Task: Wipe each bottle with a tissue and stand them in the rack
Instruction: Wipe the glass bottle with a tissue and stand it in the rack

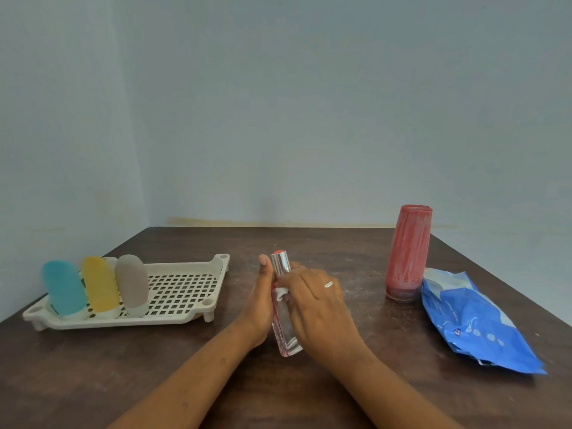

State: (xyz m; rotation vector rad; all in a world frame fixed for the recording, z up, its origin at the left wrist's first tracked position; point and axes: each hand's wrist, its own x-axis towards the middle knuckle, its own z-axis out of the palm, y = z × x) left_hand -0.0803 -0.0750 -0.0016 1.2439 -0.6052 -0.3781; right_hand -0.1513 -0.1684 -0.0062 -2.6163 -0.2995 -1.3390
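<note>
Your left hand [263, 305] clasps the slim glass bottle [287, 335] mid-body while your right hand [318, 308] pinches the tissue [280, 293] against it; it is likely slick and breakable, so hold its sides.

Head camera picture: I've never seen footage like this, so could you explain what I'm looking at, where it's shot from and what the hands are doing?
No machine here: a person wears a wide-angle camera on the head, so you look down along their own arms. The left hand holds a clear bottle with a silver cap; the right hand presses a white tissue against it. On the brown table, a cream rack at left holds a teal bottle, a yellow bottle and a grey bottle. At right a red bottle stands cap down, beside a blue tissue pack.
</note>
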